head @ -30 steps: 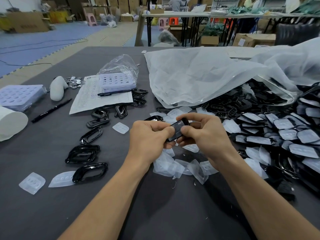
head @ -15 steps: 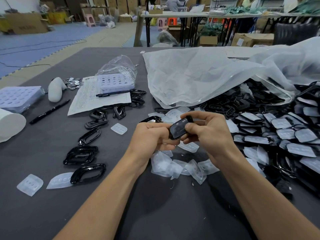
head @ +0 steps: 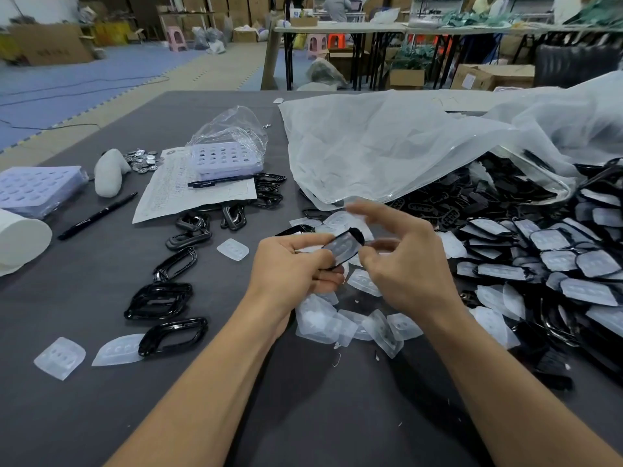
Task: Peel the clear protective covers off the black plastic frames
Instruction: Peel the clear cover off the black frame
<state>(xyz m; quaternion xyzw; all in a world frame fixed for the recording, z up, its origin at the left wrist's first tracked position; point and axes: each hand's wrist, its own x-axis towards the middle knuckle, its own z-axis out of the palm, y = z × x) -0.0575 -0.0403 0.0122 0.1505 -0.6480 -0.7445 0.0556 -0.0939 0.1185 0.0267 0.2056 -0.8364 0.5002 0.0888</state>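
On my feed the left hand [head: 290, 267] grips a black frame [head: 355, 234] above the middle of the grey worktop [head: 320, 416], fingers curled round the frame's near end. The frame is tilted, with its far end raised toward the right. Its clear cover [head: 340, 247] sits on the face turned to me. The right hand [head: 408, 264] is just beside the frame's far end and holds nothing. Its fingers [head: 374, 212] are stretched out loosely and smeared by motion, and I cannot tell whether the thumb touches the frame.

Directly under the hands I see a scatter of peeled covers [head: 350, 326] lying on the worktop. To the right is a big heap of covered frames [head: 556, 264], spilling from under a large clear plastic bag [head: 404, 153].

To the left, bare frames lie in a loose row. The nearest bare frame [head: 173, 335] overlaps a loose cover [head: 114, 350]. Beyond it there is a small stack of frames [head: 158, 299] and then a single frame [head: 175, 262]. Another cover [head: 60, 357] lies near the left front, and one more cover [head: 232, 249] sits between the row and the hands.

Further back a printed sheet [head: 195, 197] carries a pen [head: 219, 182] and a purple tray [head: 226, 158] inside a small clear bag. A second purple tray [head: 33, 188] lies at the left edge, with a black marker [head: 97, 215] near it. A white roll [head: 20, 241] lies on its side below that tray. Some coins [head: 141, 160] are heaped beside the sheet.
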